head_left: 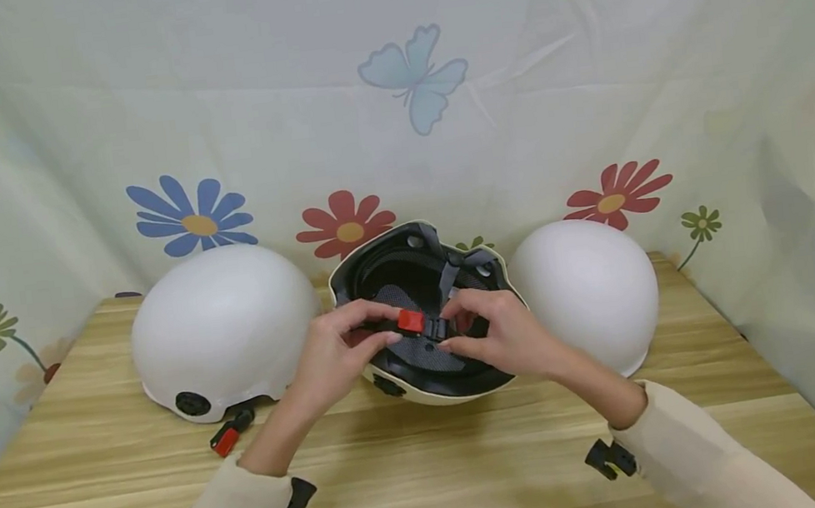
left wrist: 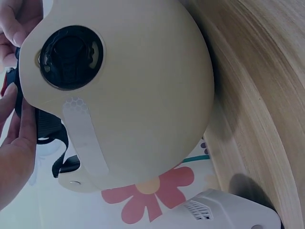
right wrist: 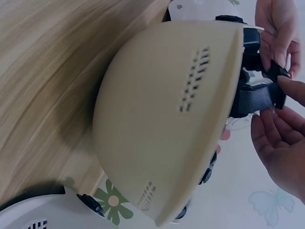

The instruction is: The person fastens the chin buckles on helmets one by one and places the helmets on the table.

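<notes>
A cream helmet [head_left: 423,395] lies upside down in the middle of the table, its black padded inside facing up. Above its opening, my left hand [head_left: 338,347] pinches the red-and-black strap buckle [head_left: 411,321] between thumb and fingers. My right hand [head_left: 503,334] pinches the black buckle end [head_left: 436,329] on the other strap, right up against the red part. In the right wrist view the black strap [right wrist: 257,98] runs from the helmet's edge to the fingers. A round black dial [left wrist: 71,57] shows on the shell in the left wrist view.
White helmets stand dome up on either side, one at left [head_left: 227,325] and one at right [head_left: 585,292]. A red-and-black buckle [head_left: 226,439] sticks out from under the left one. Behind the wooden table [head_left: 434,486] hangs a flowered cloth [head_left: 249,121].
</notes>
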The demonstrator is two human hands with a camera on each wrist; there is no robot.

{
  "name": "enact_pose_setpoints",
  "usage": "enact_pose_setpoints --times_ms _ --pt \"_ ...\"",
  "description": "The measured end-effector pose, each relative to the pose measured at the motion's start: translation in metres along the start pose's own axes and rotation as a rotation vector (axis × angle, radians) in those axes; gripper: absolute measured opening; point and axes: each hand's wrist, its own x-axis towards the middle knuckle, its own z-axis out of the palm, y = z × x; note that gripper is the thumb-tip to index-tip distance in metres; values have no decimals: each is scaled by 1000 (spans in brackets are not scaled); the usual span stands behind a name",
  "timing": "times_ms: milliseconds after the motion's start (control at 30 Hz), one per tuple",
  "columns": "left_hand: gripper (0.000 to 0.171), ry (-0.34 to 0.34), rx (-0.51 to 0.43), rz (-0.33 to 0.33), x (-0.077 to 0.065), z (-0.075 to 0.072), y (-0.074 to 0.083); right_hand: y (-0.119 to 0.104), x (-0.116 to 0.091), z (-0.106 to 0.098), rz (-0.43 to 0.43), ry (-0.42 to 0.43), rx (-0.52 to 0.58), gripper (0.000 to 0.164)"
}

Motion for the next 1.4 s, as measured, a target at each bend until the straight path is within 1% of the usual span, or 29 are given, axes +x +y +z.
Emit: enact_pose_setpoints --times_ms 100,200,367,533,633,700,767,833,933,1067,1167,1233,1300,1400 --pt "25 -42 29 10 0 1 1 -1 1 -1 -12 -33 -6 23" --pt "25 -61 48 6 0 2 2 -2 1 1 -20 -38 -5 23" --pt "25 -50 60 -25 1 3 4 -2 1 3 30 -21 6 21" --pt "27 -58 25 -74 2 2 5 0 1 4 54 -3 17 23" --pt "33 -92 -27 -99 2 0 4 3 0 3 60 9 16 24" --pt "36 -124 -58 -105 0 -1 2 6 -2 3 77 3 20 26" --pt "36 -160 -74 -95 -1 -3 0 9 -5 3 102 -27 25 27" --pt "35 -189 -69 -70 -3 -4 -2 14 -10 3 119 -66 32 28" --pt "33 -232 -41 -26 -7 -7 -5 21 -17 4 123 -115 34 31" --pt "33 -266 25 -21 -13 -11 -9 30 -26 4 98 -126 40 33" --pt "34 -272 60 -29 -16 -13 -12 35 -33 2 95 -116 52 32" --pt "34 -271 62 -27 -17 -15 -14 38 -37 0 95 -118 65 31" --pt "35 -265 66 -22 -18 -16 -15 40 -41 -3 93 -131 78 32" --pt "34 -256 71 -20 -19 -18 -17 43 -45 -6 64 -173 82 34"
